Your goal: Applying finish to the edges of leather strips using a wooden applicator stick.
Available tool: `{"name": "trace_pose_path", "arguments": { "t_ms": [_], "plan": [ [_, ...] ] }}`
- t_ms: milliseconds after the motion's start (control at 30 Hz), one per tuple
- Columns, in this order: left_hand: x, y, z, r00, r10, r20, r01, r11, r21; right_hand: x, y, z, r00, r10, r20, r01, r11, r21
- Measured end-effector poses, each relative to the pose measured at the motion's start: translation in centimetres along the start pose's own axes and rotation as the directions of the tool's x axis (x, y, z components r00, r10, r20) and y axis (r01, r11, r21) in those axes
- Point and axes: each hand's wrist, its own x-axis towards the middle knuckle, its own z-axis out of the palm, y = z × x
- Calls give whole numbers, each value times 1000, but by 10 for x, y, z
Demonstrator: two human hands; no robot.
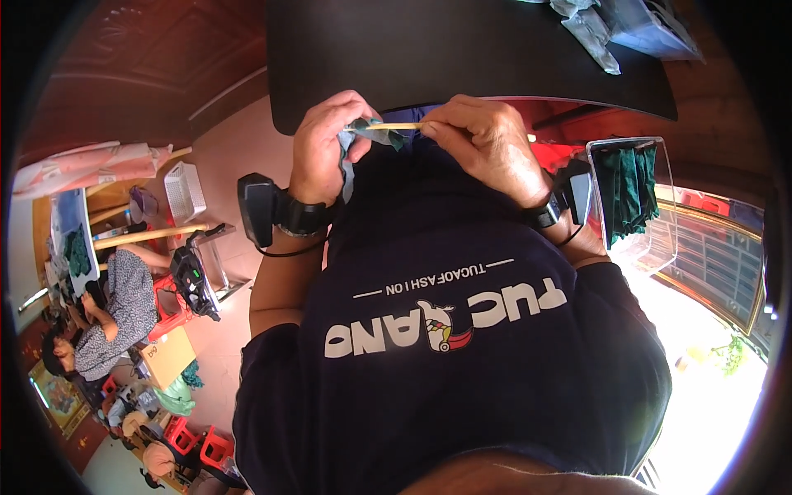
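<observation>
My left hand is closed on a strip of dark green and pale grey cloth, which hangs down past the palm. A thin, light wooden stick runs level from the cloth across to my right hand. There, thumb and forefinger pinch the stick, and its other end shows beyond the hand. A small green flap of the cloth hangs below the stick beside my left fingers. Both hands are just in front of the near edge of a dark table.
Right of me, a clear plastic box holds green cloth pieces. Grey cloth and a clear bag lie at the table's far right. To the left are a white basket, red stools and a seated person at work.
</observation>
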Motion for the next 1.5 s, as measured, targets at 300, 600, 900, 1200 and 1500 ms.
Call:
{"name": "trace_pose_path", "arguments": {
  "t_ms": [300, 600, 900, 1200, 1500],
  "plan": [
    [1, -9, 22, 970, 125, -209, -136, 990, -38, -14, 3, 35, 858, 410, 310, -511, 623, 592],
    [18, -19, 19, 863, 325, -386, -421, 886, -195, -7, 2, 41, 846, 371, 383, -531, 531, 660],
    [24, -15, -5, 884, 246, -397, -349, 913, -212, -4, -6, 19, 977, 212, 36, -214, 943, 256],
    [14, -1, -3, 975, 216, -58, -222, 965, -139, -8, -2, 19, 990, 139, 11, -136, 947, 291],
    [14, 2, 20, 976, 139, -170, -151, 987, -59, -18, -6, 35, 879, 368, 305, -469, 545, 695]
  ]
}}
